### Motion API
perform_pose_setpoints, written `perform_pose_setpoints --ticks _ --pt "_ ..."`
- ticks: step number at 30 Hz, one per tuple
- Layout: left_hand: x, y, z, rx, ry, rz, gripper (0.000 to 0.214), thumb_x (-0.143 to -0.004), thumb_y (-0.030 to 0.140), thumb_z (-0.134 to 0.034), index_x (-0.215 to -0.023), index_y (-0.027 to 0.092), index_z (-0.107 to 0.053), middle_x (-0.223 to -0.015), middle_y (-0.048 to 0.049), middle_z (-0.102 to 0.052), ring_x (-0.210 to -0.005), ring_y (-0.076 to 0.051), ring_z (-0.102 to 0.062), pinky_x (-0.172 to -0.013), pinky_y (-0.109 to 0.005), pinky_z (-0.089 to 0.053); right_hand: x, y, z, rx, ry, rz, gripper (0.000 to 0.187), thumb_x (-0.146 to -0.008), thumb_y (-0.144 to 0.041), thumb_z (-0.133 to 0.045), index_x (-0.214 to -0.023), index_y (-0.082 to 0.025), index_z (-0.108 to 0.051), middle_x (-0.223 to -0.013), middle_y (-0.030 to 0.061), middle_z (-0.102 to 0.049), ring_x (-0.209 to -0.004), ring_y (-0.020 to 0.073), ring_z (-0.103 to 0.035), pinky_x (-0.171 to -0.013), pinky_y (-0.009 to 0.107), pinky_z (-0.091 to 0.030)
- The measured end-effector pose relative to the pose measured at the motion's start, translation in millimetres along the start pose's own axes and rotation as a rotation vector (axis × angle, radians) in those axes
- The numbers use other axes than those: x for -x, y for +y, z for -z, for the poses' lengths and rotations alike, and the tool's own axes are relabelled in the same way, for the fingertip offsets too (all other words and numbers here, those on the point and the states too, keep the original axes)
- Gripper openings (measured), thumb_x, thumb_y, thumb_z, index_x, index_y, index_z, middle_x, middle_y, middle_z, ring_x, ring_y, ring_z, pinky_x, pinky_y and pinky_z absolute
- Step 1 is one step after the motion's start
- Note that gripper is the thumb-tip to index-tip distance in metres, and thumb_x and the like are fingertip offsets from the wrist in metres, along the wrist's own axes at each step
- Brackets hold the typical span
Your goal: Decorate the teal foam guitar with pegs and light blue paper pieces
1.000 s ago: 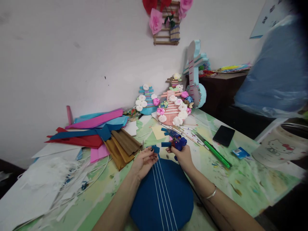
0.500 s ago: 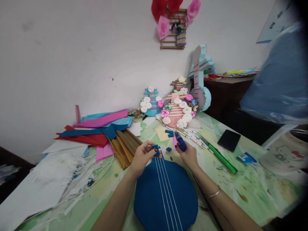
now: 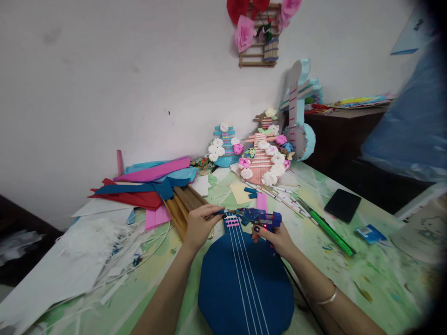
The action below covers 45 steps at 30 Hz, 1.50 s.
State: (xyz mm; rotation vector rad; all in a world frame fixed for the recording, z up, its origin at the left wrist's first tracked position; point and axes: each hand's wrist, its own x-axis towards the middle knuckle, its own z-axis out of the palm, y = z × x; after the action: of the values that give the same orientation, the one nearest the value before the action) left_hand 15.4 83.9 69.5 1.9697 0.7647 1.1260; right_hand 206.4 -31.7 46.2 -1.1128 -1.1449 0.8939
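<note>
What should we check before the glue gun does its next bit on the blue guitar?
1. Grip on the glue gun by the right hand: ok, fingers wrap it.
2. Gun switched on: ok, a red light glows near the trigger.
3. Nozzle aimed at the small blue piece pinched by the left hand: ok, it points that way.
4. Left fingertips clear of the nozzle: not ok, they look very close.
5. Lie of the white strings on the blue guitar body: ok, straight.
6. Glue ready at the tip: cannot tell.
</note>
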Motion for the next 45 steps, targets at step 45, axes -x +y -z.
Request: perform_pose_setpoints --ticks 45 --pt "4.9 11.8 -8.4 0.226 0.16 0.037 0.019 -0.059 0.01 -0.077 -0.072 0.024 -0.076 -0.078 -0.0055 -0.071 -0.082 -0.023 -0.063 -0.084 -0.033 -0.047 4.5 -8.7 -4.8 0.105 0.025 0.049 0.035 -0.066 -0.051 -0.068 -0.053 -0.02 -0.061 -0.049 0.0017 -0.059 -0.046 0.0142 -0.052 -0.049 0.027 -0.047"
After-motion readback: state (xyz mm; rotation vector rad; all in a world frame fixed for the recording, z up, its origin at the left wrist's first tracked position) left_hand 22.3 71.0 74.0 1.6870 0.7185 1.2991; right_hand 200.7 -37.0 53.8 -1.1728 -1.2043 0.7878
